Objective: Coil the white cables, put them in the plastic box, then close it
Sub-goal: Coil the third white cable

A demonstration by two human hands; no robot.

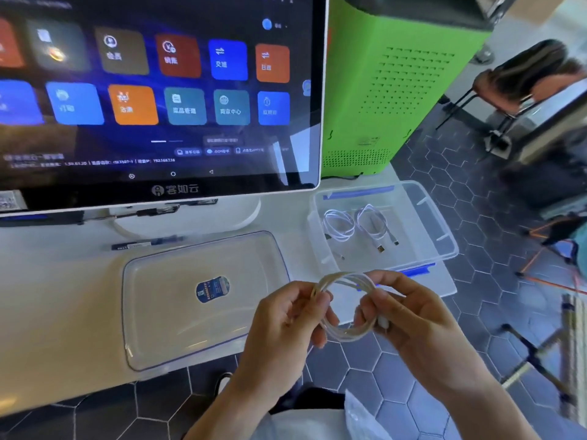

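A coiled white cable point(344, 334) hangs in the air between both hands, in front of the counter's edge. My left hand point(282, 322) pinches the coil's left side. My right hand point(409, 315) grips its right side, with a white plug showing under the fingers. The clear plastic box point(441, 217) stands open on the counter behind the hands, at the right. Two coiled white cables lie inside it, one point(338, 224) to the left and one point(374, 225) to the right. The box's clear lid point(158, 312) lies flat on the counter left of my hands, with a blue sticker in its middle.
A large touchscreen terminal point(158, 90) on a white stand fills the back left. A green cabinet point(390, 84) stands behind the box. The white counter point(47, 296) ends just below the lid. Dark hexagon floor tiles and a chair point(524, 81) lie to the right.
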